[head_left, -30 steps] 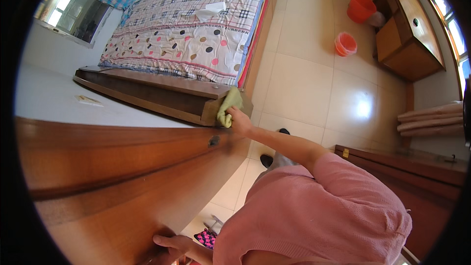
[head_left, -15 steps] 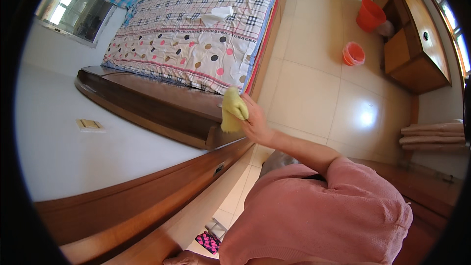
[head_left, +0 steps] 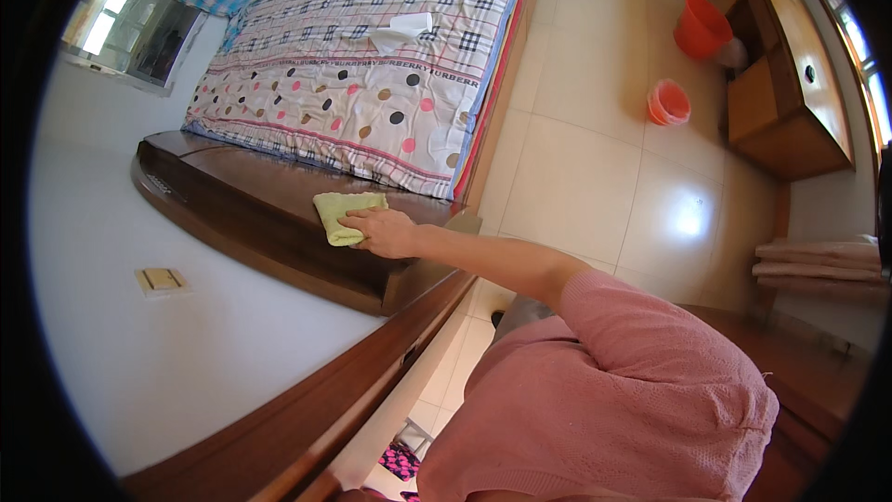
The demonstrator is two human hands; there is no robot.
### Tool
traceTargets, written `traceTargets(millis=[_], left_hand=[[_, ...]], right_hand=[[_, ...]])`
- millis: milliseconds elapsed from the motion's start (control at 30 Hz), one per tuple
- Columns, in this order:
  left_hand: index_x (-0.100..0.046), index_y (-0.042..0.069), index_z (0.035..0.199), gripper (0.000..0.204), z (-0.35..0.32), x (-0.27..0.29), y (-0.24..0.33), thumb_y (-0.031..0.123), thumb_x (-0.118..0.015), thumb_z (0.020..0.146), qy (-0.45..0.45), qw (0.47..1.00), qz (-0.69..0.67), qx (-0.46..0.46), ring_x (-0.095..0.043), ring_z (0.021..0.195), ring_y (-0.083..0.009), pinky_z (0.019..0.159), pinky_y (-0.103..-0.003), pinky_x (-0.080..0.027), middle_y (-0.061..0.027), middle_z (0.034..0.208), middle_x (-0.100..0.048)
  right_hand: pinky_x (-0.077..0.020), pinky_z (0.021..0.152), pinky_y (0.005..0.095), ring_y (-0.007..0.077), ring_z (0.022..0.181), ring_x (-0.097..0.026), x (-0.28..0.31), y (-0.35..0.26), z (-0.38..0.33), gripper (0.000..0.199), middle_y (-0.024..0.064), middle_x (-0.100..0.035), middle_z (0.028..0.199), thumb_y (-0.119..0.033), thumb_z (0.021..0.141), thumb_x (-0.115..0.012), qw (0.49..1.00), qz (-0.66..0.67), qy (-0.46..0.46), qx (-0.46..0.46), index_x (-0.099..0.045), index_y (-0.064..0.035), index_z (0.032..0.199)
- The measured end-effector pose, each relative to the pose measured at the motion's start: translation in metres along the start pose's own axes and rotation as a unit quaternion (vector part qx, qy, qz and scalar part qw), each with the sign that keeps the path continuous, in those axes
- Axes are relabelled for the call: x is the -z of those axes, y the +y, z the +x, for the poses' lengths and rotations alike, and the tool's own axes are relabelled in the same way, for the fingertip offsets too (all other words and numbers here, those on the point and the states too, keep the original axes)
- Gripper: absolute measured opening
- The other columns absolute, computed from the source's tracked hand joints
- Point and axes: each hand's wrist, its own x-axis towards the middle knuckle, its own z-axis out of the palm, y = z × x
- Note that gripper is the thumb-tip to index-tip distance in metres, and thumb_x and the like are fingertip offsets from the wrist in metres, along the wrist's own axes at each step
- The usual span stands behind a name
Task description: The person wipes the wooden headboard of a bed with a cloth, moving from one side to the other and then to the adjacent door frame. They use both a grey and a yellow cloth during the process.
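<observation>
A folded yellow-green cloth (head_left: pixel 346 217) lies on the dark brown headboard (head_left: pixel 251 188) at the end of the bed. My right hand (head_left: pixel 385 231) grips the cloth's near side, fingers pressed over it against the wood. The right arm reaches across from the right in a pink sleeve. My left hand does not show in the picture.
A bed (head_left: pixel 316 102) with plaid and dotted bedding stands beyond the headboard; a white roll (head_left: pixel 411 25) lies on it. A wooden door edge (head_left: pixel 372 376) runs close by. Across the tiled floor are a red bucket (head_left: pixel 701 28), a smaller red bin (head_left: pixel 668 103) and a wooden desk (head_left: pixel 790 112).
My right hand has moved left with the cloth, from the headboard's right end to its top. The cloth now lies flatter. My left hand, at the lower edge before, has left the picture.
</observation>
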Motion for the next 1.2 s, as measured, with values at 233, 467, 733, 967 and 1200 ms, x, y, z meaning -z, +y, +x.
traceTargets(millis=[233,467,733,967,1200], left_hand=[[-0.020,-0.004,0.155,0.068,-0.015,-0.018,0.001,0.042,-0.032,0.106,-0.029,0.999,-0.030,0.022,-0.016,0.149,-0.0454,0.117,-0.066,-0.014,-0.0265,0.161,-0.017],[-0.020,-0.004,0.155,0.067,-0.012,-0.016,-0.004,0.042,-0.032,0.106,-0.045,0.998,-0.034,0.021,-0.016,0.149,-0.0456,0.117,-0.066,-0.014,-0.0266,0.161,-0.017],[-0.019,-0.004,0.155,0.067,-0.010,-0.007,-0.008,0.041,-0.032,0.106,-0.065,0.997,-0.015,0.030,-0.016,0.149,-0.0458,0.117,-0.066,-0.014,-0.0267,0.161,-0.016],[-0.019,-0.004,0.155,0.067,-0.005,-0.007,-0.005,0.040,-0.032,0.106,-0.078,0.996,-0.015,0.027,-0.016,0.149,-0.0460,0.117,-0.066,-0.014,-0.0269,0.161,-0.016],[-0.018,-0.004,0.155,0.067,-0.006,-0.013,0.004,0.040,-0.032,0.106,-0.073,0.997,-0.020,0.021,-0.016,0.149,-0.0462,0.117,-0.066,-0.015,-0.0270,0.162,-0.016]], right_hand=[[-0.0455,0.108,0.0410,0.0317,0.132,-0.050,0.003,0.010,-0.055,0.061,0.0079,-0.050,0.148,-0.026,0.085,-0.073,0.995,0.011,0.026,0.099,-0.052,-0.0257,0.143],[-0.0443,0.108,0.0432,0.0333,0.133,-0.049,-0.014,0.011,0.049,0.057,0.0110,-0.045,0.151,-0.024,0.089,-0.068,0.993,0.000,-0.005,0.118,-0.050,-0.0246,0.143],[-0.0428,0.110,0.0425,0.0338,0.135,-0.047,-0.008,0.019,0.009,0.060,0.0113,-0.044,0.153,-0.025,0.090,-0.069,0.990,0.026,-0.010,0.140,-0.047,-0.0254,0.146],[-0.0384,0.114,0.0404,0.0331,0.138,-0.045,-0.018,0.019,0.068,0.058,0.0089,-0.044,0.154,-0.032,0.091,-0.068,0.993,0.075,-0.040,0.077,-0.049,-0.0243,0.146],[-0.0413,0.108,0.0429,0.0385,0.129,-0.052,-0.046,0.110,0.098,0.073,0.0204,-0.056,0.140,-0.063,0.096,-0.048,0.991,0.104,-0.032,-0.072,-0.049,-0.0080,0.144]])
